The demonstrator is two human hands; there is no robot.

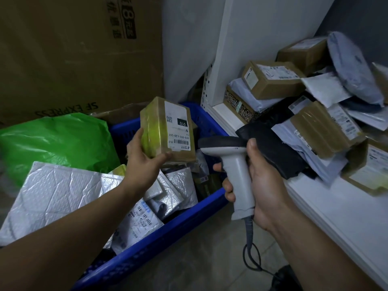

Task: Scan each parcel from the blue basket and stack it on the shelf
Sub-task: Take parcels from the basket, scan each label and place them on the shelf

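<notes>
blue basket (168, 227) of silver mailers (54, 196) sits beside parcel-crowded shelf (325, 206).

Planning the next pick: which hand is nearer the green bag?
Left. The left hand, holding the taped box, is just right of the green bag; the right hand, gripping the scanner, is farther right, by the shelf.
</notes>
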